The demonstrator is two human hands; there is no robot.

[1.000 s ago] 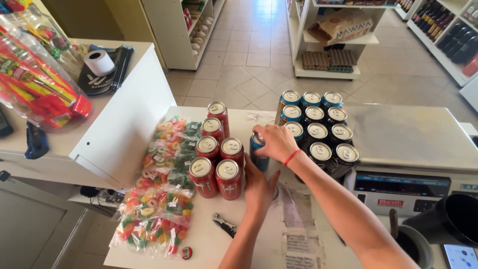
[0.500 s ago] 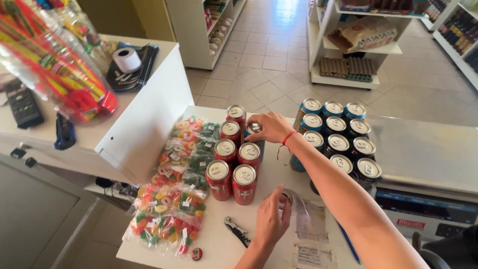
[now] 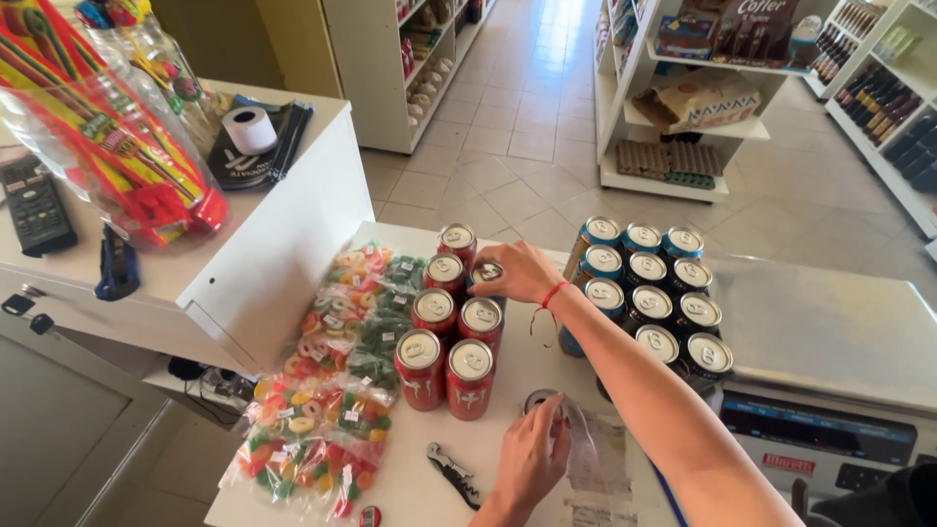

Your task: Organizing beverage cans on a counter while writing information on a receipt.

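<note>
The right hand (image 3: 517,273) sits near the middle of the frame, palm down, fingers curled and closed around something beneath it. Its wrist carries a thin red string band, and the bare forearm runs from there diagonally down to the lower right corner of the frame. The left hand (image 3: 532,454) lies in the lower middle, entering from the bottom edge, back of the hand up. Its fingers are bent, with the tips pinched together toward the upper right. The two hands are well apart, right above left.

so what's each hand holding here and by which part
Right hand grips a blue can by its top rim; left hand pinches a tape roll at its edge.
</note>
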